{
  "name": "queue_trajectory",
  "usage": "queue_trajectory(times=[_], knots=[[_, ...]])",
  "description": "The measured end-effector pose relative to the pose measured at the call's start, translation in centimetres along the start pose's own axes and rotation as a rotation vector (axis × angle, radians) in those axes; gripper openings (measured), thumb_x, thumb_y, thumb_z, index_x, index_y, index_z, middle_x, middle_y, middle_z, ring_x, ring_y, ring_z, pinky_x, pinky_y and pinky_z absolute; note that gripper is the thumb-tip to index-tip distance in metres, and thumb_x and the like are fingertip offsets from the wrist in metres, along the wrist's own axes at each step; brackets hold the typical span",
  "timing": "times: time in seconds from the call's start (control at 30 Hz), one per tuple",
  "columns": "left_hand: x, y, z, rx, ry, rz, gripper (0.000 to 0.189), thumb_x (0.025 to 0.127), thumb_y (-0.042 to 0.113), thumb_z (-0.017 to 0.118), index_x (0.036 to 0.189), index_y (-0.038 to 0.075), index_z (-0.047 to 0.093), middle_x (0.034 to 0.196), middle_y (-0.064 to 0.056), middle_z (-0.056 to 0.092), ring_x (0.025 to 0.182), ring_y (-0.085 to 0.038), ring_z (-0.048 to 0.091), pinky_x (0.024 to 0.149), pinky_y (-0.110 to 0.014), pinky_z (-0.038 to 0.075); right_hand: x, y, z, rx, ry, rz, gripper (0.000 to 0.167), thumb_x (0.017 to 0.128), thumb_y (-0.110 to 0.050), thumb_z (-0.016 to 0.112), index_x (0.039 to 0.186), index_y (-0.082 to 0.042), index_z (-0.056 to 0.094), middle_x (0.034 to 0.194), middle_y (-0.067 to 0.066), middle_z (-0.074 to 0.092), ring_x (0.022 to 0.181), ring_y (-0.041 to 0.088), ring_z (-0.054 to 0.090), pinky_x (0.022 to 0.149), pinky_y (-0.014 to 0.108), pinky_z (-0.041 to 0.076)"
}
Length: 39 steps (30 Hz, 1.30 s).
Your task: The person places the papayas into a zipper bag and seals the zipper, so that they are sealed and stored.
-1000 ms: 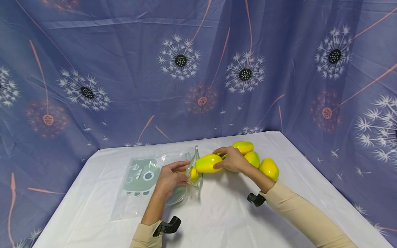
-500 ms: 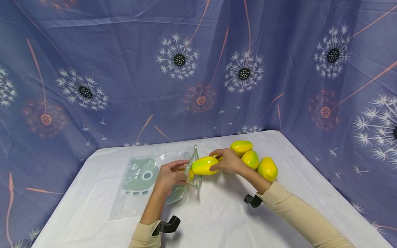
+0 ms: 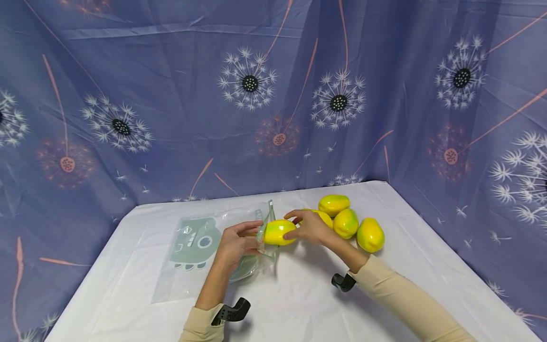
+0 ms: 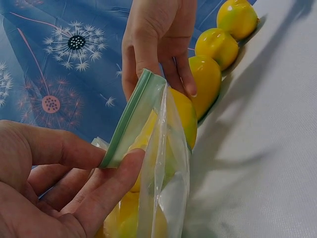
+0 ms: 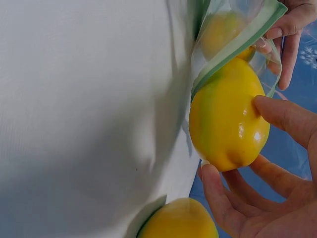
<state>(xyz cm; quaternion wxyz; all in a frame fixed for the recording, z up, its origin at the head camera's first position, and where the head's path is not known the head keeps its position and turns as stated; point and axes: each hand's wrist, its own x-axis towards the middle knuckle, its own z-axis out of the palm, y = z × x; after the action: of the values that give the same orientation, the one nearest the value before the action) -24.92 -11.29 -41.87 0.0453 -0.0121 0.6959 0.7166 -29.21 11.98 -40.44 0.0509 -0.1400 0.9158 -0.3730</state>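
Note:
A clear zip bag (image 3: 192,244) with a green cartoon print lies on the table, its mouth facing right. My left hand (image 3: 232,246) pinches the bag's green zip edge (image 4: 130,116) between thumb and finger, and the mouth stands apart. My right hand (image 3: 314,229) holds a shiny yellow-green mango (image 5: 229,116) by its near end. That mango's far end is inside the bag mouth. Deeper in the bag another mango (image 4: 130,218) shows through the plastic, partly hidden by my left hand in the head view.
Several more mangoes sit right of the bag: one (image 3: 323,218) partly behind my right hand, others at the back (image 3: 334,205), beside it (image 3: 345,223) and farther right (image 3: 371,235). The table (image 3: 307,304) has a white cloth; a blue patterned curtain (image 3: 179,104) hangs behind.
My right hand has moved left and slightly nearer, carrying the mango farther into the bag mouth. More of the mango behind that hand now shows. My left hand keeps its place on the bag.

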Motion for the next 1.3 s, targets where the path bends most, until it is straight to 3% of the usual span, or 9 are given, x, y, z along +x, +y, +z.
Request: queue_trajectory(times=[0.6,1.03,1.3], knots=[[0.0,-0.1,0.1,-0.021,-0.010,0.000,0.053,0.075,-0.018,0.068,0.125,-0.002,0.070,0.116,-0.023,0.069,0.070,-0.024,0.069,0.062,-0.041,0.063,0.1,0.1,1.4,0.071,-0.032,-0.010,0.055,0.072,-0.025,0.090,0.121,-0.013,0.070,0.115,0.013,0.071,0.111,0.033,0.066,0.085,0.040,0.057],[-0.1,-0.1,0.2,-0.014,-0.008,-0.003,0.052,0.075,-0.018,0.066,0.124,0.000,0.071,0.117,-0.023,0.069,0.073,-0.024,0.069,0.064,-0.045,0.063,0.2,0.4,1.8,0.240,-0.087,-0.018,0.050,0.074,-0.013,0.088,0.120,-0.009,0.069,0.122,0.013,0.071,0.117,0.034,0.064,0.094,0.042,0.055],[-0.2,-0.2,0.2,-0.012,-0.016,0.004,0.051,0.076,-0.016,0.067,0.124,0.000,0.070,0.117,-0.023,0.069,0.073,-0.027,0.070,0.063,-0.045,0.063,0.0,0.5,2.0,0.231,-0.096,-0.043,0.047,0.075,-0.015,0.087,0.120,-0.013,0.072,0.117,0.012,0.071,0.114,0.034,0.064,0.086,0.037,0.057]])
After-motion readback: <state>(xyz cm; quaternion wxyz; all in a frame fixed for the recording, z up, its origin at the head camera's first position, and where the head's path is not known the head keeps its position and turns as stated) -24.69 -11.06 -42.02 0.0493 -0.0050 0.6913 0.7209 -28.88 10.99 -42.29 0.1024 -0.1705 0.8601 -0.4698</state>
